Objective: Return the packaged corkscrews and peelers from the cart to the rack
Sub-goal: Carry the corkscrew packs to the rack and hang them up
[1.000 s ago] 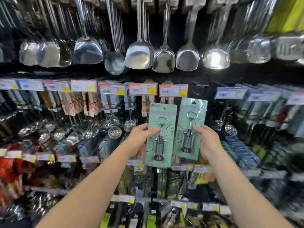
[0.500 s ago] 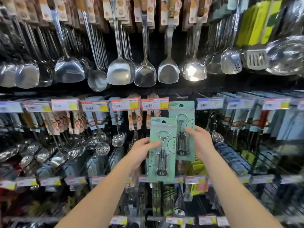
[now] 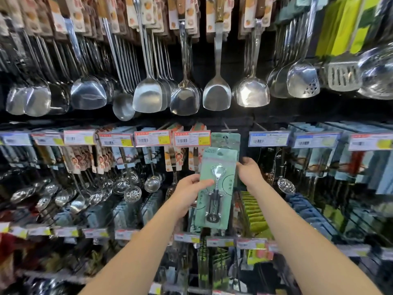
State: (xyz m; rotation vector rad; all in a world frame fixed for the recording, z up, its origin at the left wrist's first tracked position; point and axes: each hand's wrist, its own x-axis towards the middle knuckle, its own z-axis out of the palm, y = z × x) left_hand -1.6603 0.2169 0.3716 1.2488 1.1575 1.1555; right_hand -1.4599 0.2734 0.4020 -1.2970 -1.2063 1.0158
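Corkscrew pack (image 3: 217, 184): pinched at its left edge in left hand (image 3: 191, 192), upright before rack (image 3: 276, 116), not yet hung. Second corkscrew pack (image 3: 225, 139) behind it, top at peg (image 3: 228, 130); probably mid-hanging. Next, likely: line up hang hole with peg, slide on. Right hand (image 3: 249, 172) just beside both packs; fingertips hidden, grip impossible to tell. Hang hole's seating blurred; cart out of view.

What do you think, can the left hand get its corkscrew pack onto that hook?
Probably yes. The left hand holds its pack just below the hook, with nothing in front. The other pack is already up there, so this one would go in front of it.
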